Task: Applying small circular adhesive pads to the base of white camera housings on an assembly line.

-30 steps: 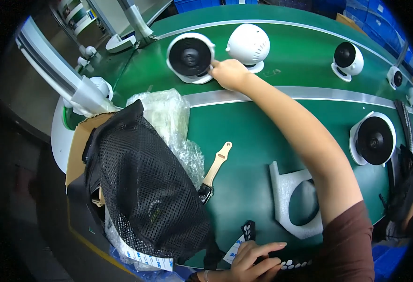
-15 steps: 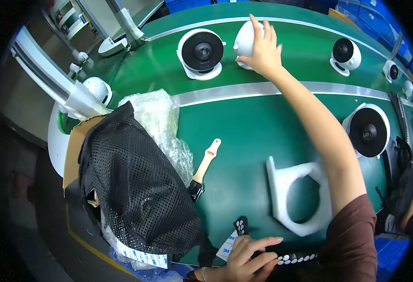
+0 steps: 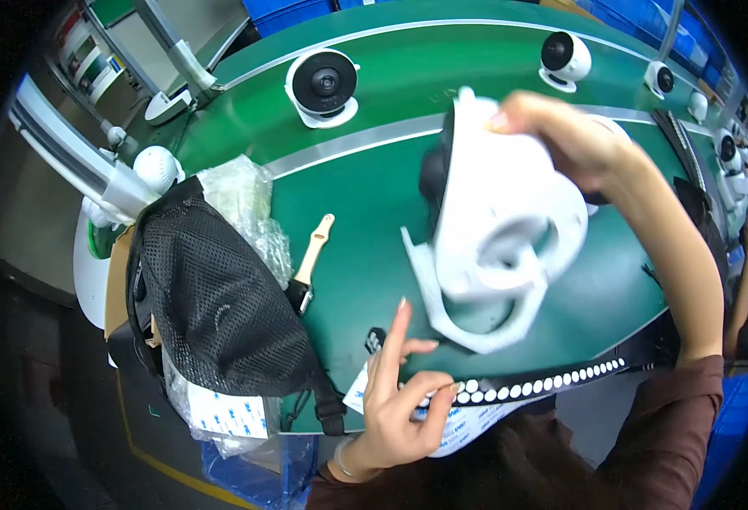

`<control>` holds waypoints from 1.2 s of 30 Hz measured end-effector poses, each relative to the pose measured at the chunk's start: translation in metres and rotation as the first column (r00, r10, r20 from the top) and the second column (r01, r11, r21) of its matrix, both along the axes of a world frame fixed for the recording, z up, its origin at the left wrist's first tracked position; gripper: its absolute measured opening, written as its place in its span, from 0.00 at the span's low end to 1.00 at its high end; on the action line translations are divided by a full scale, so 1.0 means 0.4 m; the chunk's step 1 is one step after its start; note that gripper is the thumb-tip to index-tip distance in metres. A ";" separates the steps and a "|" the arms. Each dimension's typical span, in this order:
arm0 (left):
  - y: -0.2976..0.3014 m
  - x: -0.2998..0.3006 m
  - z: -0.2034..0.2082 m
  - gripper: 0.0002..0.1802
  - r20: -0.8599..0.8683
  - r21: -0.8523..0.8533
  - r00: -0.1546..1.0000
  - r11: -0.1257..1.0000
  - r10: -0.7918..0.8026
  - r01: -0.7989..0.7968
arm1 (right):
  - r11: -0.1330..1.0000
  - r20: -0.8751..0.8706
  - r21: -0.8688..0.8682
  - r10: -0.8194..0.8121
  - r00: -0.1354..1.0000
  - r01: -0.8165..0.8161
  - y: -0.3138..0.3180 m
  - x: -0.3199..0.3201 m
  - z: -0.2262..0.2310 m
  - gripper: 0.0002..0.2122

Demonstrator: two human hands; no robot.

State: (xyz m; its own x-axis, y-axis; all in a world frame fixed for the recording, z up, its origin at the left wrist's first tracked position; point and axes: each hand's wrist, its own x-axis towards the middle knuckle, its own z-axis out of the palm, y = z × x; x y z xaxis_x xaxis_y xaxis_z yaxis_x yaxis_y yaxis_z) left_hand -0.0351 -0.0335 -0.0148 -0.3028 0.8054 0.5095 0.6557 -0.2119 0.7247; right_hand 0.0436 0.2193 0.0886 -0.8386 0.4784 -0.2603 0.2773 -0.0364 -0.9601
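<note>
My right hand (image 3: pixel 561 136) grips the top of a white device with a black round face (image 3: pixel 501 195), lifted and tipped over the near green surface. The device is blurred and its underside, with a ring-shaped opening, shows toward me. Below it lies a white foam frame (image 3: pixel 484 342), partly hidden. My left hand (image 3: pixel 403 399) is at the table's front edge, one finger pointing up and the others curled in a pinch. What the pinch holds, if anything, is too small to name. Beside it runs a black strip with white round dots (image 3: pixel 548 385), above a blue-printed white sheet (image 3: pixel 472 425).
A black mesh bag (image 3: pixel 221 297) lies at left against clear bubble wrap (image 3: pixel 242 191). Near it is a watch with a beige strap (image 3: pixel 314 248). Similar devices stand on the far green belt, one at left (image 3: pixel 323 85), another at right (image 3: pixel 563 61).
My right hand has taken the white device from the far belt and brought it nearer, tilting it. The left hand has raised one finger and curled the others. The view has shifted.
</note>
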 end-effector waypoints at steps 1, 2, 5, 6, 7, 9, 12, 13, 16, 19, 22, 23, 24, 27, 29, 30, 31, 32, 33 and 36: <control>0.012 0.002 -0.002 0.02 -0.021 -0.003 0.999 1.000 -0.024 0.024 | 0.997 0.052 0.032 -0.065 0.997 0.064 -0.020 0.027 -0.048 0.17; 0.023 0.010 0.004 0.02 -0.026 -0.010 0.998 0.999 -0.054 0.053 | 0.993 0.199 0.099 -0.089 0.976 0.070 -0.074 0.052 -0.023 0.20; 0.045 0.021 0.000 0.03 -0.032 -0.077 0.994 0.992 -0.101 0.099 | 0.753 0.123 0.657 -0.067 0.990 -0.030 -0.106 0.100 -0.100 0.28; 0.043 0.027 0.007 0.03 -0.051 -0.100 0.996 0.992 -0.079 0.074 | 0.650 0.025 0.760 -0.025 0.999 -0.003 -0.103 0.103 -0.111 0.30; 0.047 0.030 0.008 0.03 -0.051 -0.074 0.996 0.995 -0.072 0.068 | 0.752 0.072 0.658 -0.014 0.997 -0.037 -0.092 0.102 -0.127 0.29; 0.054 0.034 0.008 0.03 -0.093 -0.023 0.994 0.998 -0.053 0.051 | 0.890 0.032 0.454 0.032 0.999 -0.043 -0.066 0.095 -0.129 0.30; 0.052 0.039 0.008 0.03 -0.084 -0.076 0.996 0.997 -0.039 0.033 | 0.804 0.243 0.576 0.001 0.970 -0.145 -0.060 0.072 -0.109 0.29; 0.049 0.034 0.007 0.03 -0.076 -0.082 0.996 0.996 -0.041 0.035 | 0.768 0.320 0.605 0.005 0.947 -0.208 -0.080 0.069 -0.075 0.30; 0.047 0.029 -0.004 0.04 -0.050 -0.091 0.998 0.995 -0.040 0.036 | 0.769 0.007 0.634 0.102 0.995 -0.083 -0.066 0.082 -0.102 0.33; 0.045 0.030 -0.009 0.05 -0.045 -0.090 0.998 0.996 -0.035 0.030 | 0.679 -0.066 0.692 0.399 0.914 -0.247 -0.047 0.137 -0.120 0.46; 0.044 0.038 0.002 0.04 -0.081 -0.138 0.995 0.989 -0.060 0.049 | 0.677 0.040 0.699 0.283 0.958 -0.230 -0.067 0.133 -0.092 0.39; 0.038 0.045 0.010 0.04 -0.049 -0.131 0.998 0.991 -0.035 0.028 | 0.665 0.044 0.708 0.293 0.955 -0.237 -0.057 0.134 -0.089 0.36; 0.037 0.047 0.014 0.03 -0.017 -0.126 1.000 0.992 -0.011 0.009 | 0.651 0.078 0.712 0.299 0.951 -0.263 -0.045 0.129 -0.092 0.36; 0.004 0.044 0.020 0.02 0.106 -0.083 0.993 0.995 0.058 -0.049 | 0.506 0.002 0.844 0.333 0.943 -0.180 -0.051 0.134 -0.097 0.35; -0.012 0.048 0.035 0.02 0.192 -0.094 0.979 0.994 0.071 -0.054 | 0.296 -0.198 0.948 0.255 0.946 0.119 -0.102 0.169 -0.062 0.33; -0.016 0.040 0.034 0.03 0.117 -0.069 0.992 0.997 0.053 -0.045 | 0.318 -0.258 0.932 0.242 0.935 0.174 -0.146 0.192 -0.036 0.25; -0.010 0.043 0.041 0.04 0.044 -0.032 0.999 0.999 -0.006 0.007 | 0.468 -0.352 0.852 0.186 0.918 0.232 -0.197 0.247 -0.040 0.21; 0.003 0.053 0.043 0.04 0.034 0.031 0.997 0.997 -0.067 0.066 | 0.491 -0.246 0.868 0.290 0.925 0.077 -0.233 0.292 -0.034 0.16; 0.004 0.043 0.044 0.04 -0.008 0.032 0.995 0.995 -0.098 0.098 | 0.616 -0.178 0.788 0.220 0.959 0.005 -0.285 0.284 -0.069 0.13; 0.018 0.061 0.070 0.06 -0.072 0.031 0.983 0.985 -0.166 0.169 | 0.777 -0.114 0.621 0.221 0.968 -0.104 -0.328 0.302 -0.150 0.07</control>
